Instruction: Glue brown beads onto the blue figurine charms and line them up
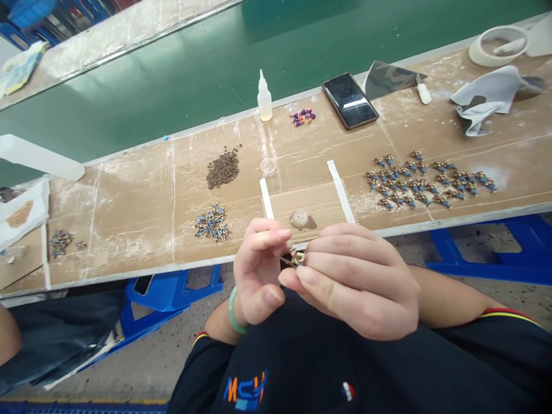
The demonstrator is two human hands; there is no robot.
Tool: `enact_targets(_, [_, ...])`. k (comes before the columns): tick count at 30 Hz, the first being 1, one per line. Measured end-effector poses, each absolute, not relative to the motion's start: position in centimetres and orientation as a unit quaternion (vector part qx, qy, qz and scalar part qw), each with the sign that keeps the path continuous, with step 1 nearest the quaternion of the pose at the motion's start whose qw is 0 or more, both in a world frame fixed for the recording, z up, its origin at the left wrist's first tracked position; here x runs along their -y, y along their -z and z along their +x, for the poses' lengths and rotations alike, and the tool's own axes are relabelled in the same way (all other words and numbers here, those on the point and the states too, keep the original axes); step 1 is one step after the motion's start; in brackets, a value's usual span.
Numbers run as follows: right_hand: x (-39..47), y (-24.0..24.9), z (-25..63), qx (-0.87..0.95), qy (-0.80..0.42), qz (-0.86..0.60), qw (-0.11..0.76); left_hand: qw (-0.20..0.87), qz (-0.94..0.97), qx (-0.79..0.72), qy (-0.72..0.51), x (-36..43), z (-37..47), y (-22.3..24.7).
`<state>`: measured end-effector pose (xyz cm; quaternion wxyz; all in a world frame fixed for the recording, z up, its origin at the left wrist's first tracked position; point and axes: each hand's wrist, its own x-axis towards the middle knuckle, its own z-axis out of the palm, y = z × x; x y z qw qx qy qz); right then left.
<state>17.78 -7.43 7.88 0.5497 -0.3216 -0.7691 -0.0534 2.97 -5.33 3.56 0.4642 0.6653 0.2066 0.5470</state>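
Between the thumb and fingers of my right hand (357, 279) is a small painted figurine (297, 257) with yellow and dark parts, held in front of my chest. My left hand (259, 270) is beside it, thumb and fingers apart, its fingertips close to the figurine; whether they touch it I cannot tell. Just beyond my hands, a shallow round dish (299, 219) sits on a cardboard piece (302, 198) between two white strips. A pile of small blue and gold figurines (212, 222) lies to the left, with a heap of small brown discs (223, 169) behind it.
Rows of finished-looking figurines (425, 181) cover the right side. Along the back stand a dropper bottle (264, 99), purple and orange pieces (303, 117), a phone (350, 100), and a tape roll (498, 46). A clear round lid (268, 167) lies mid-table. Another person's arm (8, 333) shows at left.
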Motion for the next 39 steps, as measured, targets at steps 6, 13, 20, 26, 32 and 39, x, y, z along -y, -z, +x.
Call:
enact_targets(6, [7.4, -7.8, 18.1, 0.773, 0.059, -0.312, 0.549, 0.514, 0.621, -0.197, -0.558, 5.5, 3.2, -3.7])
enact_targets(13, [7.4, -7.8, 18.1, 0.765, 0.051, -0.303, 0.566, 0.432, 0.665, -0.213, -0.571, 5.4, 3.0, -3.6])
enact_targets(20, [7.7, -7.7, 17.8, 0.748, 0.055, -0.318, 0.580, 0.388, 0.660, -0.214, -0.607, 5.2, 3.6, -3.8])
enact_targets(26, [7.7, -7.8, 17.8, 0.746, 0.053, -0.319, 0.583, 0.393, 0.667, -0.197, -0.601, 5.0, 3.6, -3.5])
enact_targets(32, [7.9, -7.7, 18.0, 0.757, 0.056, -0.328, 0.563, 0.412, 0.654, -0.174, -0.610, 4.8, 3.7, -2.9])
enact_targets(39, [8.4, -7.2, 17.8, 0.738, 0.044, -0.349, 0.576, 0.402, 0.658, -0.187, -0.608, 4.9, 3.9, -2.6])
